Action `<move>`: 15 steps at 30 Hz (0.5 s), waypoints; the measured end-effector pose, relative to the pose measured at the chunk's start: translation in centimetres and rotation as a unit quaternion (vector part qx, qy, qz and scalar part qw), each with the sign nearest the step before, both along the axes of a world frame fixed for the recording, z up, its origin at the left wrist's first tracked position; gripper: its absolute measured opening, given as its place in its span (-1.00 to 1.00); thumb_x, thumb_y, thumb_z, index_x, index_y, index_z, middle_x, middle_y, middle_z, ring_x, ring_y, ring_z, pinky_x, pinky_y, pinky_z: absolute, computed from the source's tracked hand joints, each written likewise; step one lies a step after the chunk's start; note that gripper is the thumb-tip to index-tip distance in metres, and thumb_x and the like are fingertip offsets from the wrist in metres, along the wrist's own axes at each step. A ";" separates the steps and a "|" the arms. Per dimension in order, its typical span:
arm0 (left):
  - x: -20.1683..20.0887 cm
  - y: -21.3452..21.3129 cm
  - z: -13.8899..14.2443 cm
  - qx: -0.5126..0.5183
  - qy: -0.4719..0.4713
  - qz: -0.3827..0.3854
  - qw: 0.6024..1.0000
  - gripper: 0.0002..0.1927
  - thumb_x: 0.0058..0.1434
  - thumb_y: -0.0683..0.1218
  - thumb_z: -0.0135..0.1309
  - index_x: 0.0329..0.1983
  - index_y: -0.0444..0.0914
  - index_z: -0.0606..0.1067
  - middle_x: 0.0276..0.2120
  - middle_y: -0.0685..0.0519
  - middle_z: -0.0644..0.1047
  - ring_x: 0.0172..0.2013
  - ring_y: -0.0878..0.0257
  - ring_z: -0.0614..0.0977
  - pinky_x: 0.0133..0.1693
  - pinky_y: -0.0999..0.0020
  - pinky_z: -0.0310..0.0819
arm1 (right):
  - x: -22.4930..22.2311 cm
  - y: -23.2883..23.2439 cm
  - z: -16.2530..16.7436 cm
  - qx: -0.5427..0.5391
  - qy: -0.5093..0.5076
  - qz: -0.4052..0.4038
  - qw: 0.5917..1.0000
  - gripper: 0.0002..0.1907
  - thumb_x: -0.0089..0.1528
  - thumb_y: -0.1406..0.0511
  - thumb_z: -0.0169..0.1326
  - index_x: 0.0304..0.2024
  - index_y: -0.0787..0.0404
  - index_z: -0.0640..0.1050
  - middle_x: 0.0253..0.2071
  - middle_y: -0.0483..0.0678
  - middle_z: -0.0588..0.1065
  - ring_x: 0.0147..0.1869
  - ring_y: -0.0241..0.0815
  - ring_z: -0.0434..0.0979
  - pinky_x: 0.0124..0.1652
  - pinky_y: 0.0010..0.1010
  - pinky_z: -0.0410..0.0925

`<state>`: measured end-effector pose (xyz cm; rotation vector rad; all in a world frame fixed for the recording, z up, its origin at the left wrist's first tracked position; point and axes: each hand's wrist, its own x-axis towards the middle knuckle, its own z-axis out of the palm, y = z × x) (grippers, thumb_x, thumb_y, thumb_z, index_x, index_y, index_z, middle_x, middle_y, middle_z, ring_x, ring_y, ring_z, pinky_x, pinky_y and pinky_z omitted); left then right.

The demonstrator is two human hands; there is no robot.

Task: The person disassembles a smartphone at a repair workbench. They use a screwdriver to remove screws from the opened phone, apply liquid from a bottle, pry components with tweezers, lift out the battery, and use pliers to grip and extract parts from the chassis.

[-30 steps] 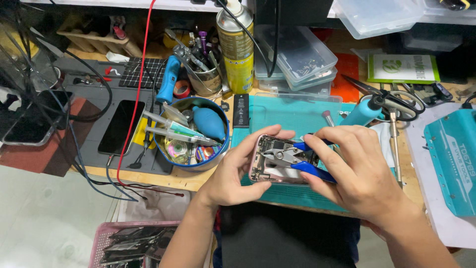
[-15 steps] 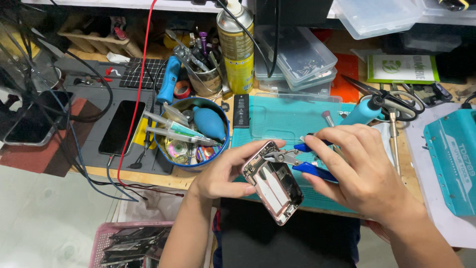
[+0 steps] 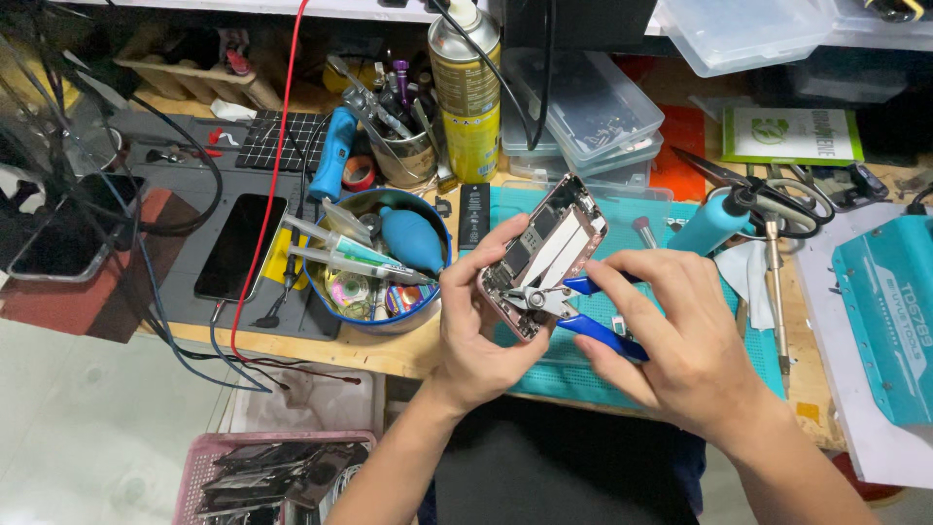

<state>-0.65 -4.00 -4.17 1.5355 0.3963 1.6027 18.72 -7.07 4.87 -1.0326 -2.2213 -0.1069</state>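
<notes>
Tabletop [image 3: 408,352] of pale wood carries a teal work mat [image 3: 622,219] and a blue round bowl [image 3: 374,321] of small tools. Above the mat, the left hand [image 3: 481,331] grips an opened pink-edged phone chassis [image 3: 544,255], tilted. The right hand [image 3: 680,335] is closed around blue-handled pliers [image 3: 583,316], whose tips touch the chassis.

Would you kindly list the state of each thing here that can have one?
opened phone: back off, insides showing, tilted, held in left hand
blue-handled pliers: in right hand, tips at the phone's lower edge
black phone: flat on grey mat, screen dark
blue bowl: full of tools
spray can: upright
</notes>
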 end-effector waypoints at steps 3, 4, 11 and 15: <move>0.1 -0.1 -0.3 0.009 0.001 0.006 1.000 -0.13 0.15 -0.50 0.21 0.39 -0.15 0.07 0.48 -0.32 0.11 0.46 -0.02 0.31 0.35 0.19 0.44 | -0.1 -0.1 -0.1 -0.001 0.006 0.002 1.000 -0.36 0.03 0.24 0.33 0.12 0.35 0.49 0.06 0.12 0.44 0.09 0.16 0.44 0.07 -0.09 0.30; 0.1 -0.1 -0.4 0.013 -0.002 0.008 1.000 -0.13 0.16 -0.50 0.21 0.39 -0.15 0.06 0.48 -0.31 0.10 0.45 -0.02 0.32 0.35 0.20 0.45 | -0.1 -0.1 -0.1 -0.002 0.008 0.003 1.000 -0.36 0.03 0.24 0.33 0.12 0.35 0.49 0.06 0.12 0.45 0.09 0.15 0.44 0.06 -0.09 0.30; 0.2 0.0 -0.6 0.024 -0.013 0.019 0.999 -0.11 0.15 -0.50 0.19 0.40 -0.13 0.06 0.48 -0.31 0.10 0.45 -0.02 0.33 0.34 0.21 0.44 | 0.0 -0.1 -0.2 -0.001 0.014 0.011 1.000 -0.38 0.03 0.26 0.32 0.12 0.34 0.50 0.05 0.13 0.45 0.08 0.16 0.45 0.06 -0.10 0.31; 0.1 0.0 -0.6 0.029 -0.004 0.026 0.999 -0.11 0.14 -0.49 0.20 0.39 -0.13 0.06 0.47 -0.32 0.12 0.44 -0.02 0.33 0.34 0.21 0.45 | -0.1 -0.1 -0.2 -0.005 0.016 0.011 1.000 -0.38 0.03 0.25 0.32 0.11 0.35 0.50 0.04 0.13 0.45 0.07 0.16 0.44 0.05 -0.10 0.31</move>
